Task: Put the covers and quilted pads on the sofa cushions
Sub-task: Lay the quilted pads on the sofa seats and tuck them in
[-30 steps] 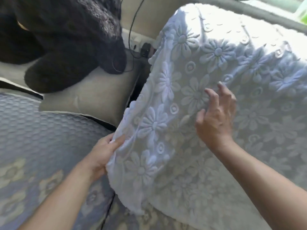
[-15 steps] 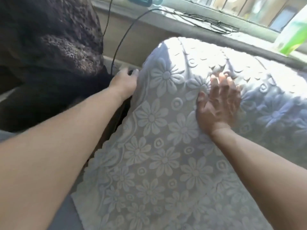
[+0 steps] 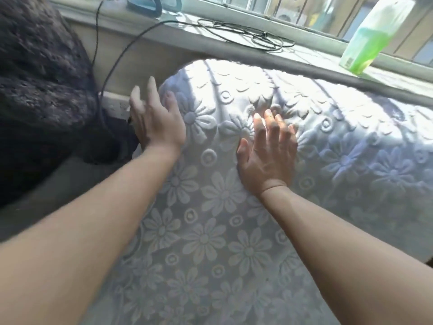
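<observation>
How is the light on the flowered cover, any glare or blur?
Head view: sun through the window washes out the flowered cover along its top, with striped shadows; lower down it lies in shade. The edges bow from the wide lens; both hands, left hand and right hand, look sharp.

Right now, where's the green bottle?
Head view, top right: the green bottle stands on the windowsill by the window, just behind the upper edge of the floral cover, right of the tangled black cable.

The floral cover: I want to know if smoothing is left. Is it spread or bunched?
Spread. The cover lies draped over the cushion, pattern flat; right hand presses it, left hand at its edge.
</observation>
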